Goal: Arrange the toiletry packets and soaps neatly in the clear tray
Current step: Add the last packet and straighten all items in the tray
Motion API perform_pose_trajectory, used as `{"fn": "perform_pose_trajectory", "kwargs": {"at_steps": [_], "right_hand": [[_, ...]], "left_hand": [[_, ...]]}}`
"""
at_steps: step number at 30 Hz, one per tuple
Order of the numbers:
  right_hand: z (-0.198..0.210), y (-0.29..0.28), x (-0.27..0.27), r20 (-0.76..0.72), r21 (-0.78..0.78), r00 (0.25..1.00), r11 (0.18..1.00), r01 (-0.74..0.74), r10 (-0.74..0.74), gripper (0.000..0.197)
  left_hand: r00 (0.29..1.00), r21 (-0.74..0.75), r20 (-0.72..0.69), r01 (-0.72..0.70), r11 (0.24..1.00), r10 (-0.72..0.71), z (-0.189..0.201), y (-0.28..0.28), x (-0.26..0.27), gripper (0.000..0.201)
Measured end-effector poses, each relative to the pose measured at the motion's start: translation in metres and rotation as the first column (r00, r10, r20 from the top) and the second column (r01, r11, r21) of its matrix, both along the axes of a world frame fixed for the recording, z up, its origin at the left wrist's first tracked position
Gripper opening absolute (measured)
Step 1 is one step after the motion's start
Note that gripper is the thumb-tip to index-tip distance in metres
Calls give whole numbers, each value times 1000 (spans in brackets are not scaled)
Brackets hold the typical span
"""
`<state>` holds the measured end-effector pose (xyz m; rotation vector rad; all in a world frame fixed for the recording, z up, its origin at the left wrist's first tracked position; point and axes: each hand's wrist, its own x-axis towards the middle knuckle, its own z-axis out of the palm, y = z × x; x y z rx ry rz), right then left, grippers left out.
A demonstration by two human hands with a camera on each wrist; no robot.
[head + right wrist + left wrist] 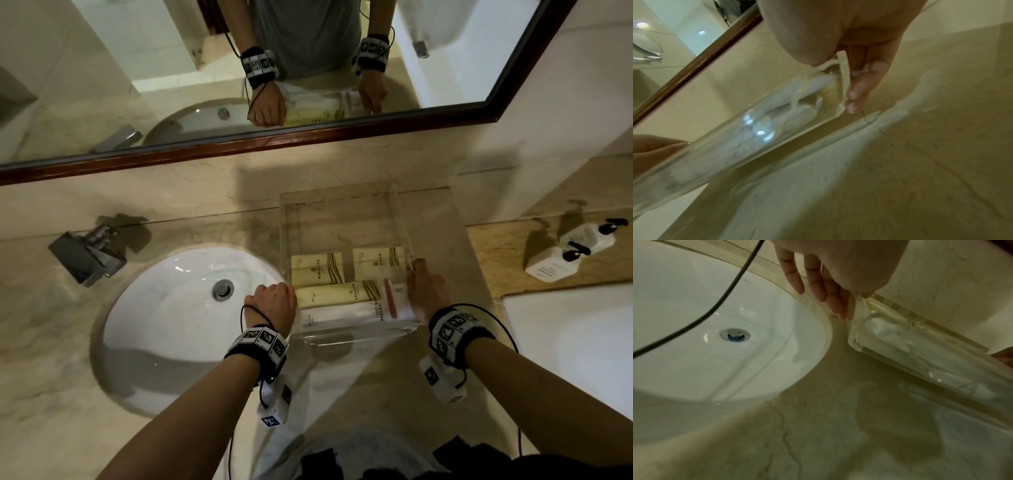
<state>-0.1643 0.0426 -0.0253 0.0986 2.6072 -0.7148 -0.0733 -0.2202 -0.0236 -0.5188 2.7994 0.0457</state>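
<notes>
A clear tray (342, 205) lies over the marble counter beside the sink, and its near end seems slightly raised. In its near half lie three yellow packets (317, 269) (378, 262) (337, 294), a white packet (339, 315) and a clear bag with a red strip (394, 298). My left hand (274, 301) grips the tray's left wall. Its fingers (830, 293) run straight down the outside and its thumb sits at the rim. My right hand (424, 291) pinches the right wall (842, 76), thumb inside and fingers outside. The tray's far half is bare.
A white sink (178, 308) with a chrome faucet (85, 255) lies left of the tray. A framed mirror (308, 137) runs along the back wall. At the right, white pump bottles (568, 253) lie on a wooden board (496, 253).
</notes>
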Motion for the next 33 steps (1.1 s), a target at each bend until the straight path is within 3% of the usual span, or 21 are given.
{"fn": "perform_pose_trajectory", "kwargs": {"at_steps": [8,13,17,23,28,33], "right_hand": [[-3,-5,-8,-12,-1,1000,1000,19,-19,18],[-11,-4,-11,1,18,999,999,52,-52,29],[-15,-5,-15,-3,22,996,996,84,-84,34],[-16,-3,-22,7,-26,992,991,129,-129,44],[-16,-3,-24,12,-68,987,984,164,-163,41],[-13,-7,-23,32,-84,984,981,176,-174,45]], "left_hand": [[998,51,31,-64,997,62,-1,-3,-15,36],[986,220,-8,-163,962,169,-1,-4,-19,40],[959,345,-26,-255,903,281,1,-5,-23,44],[883,547,-20,-382,745,468,-6,-2,-18,43],[817,606,-59,-427,671,573,-9,3,-20,34],[785,624,-43,-462,630,618,-4,1,-25,41]]}}
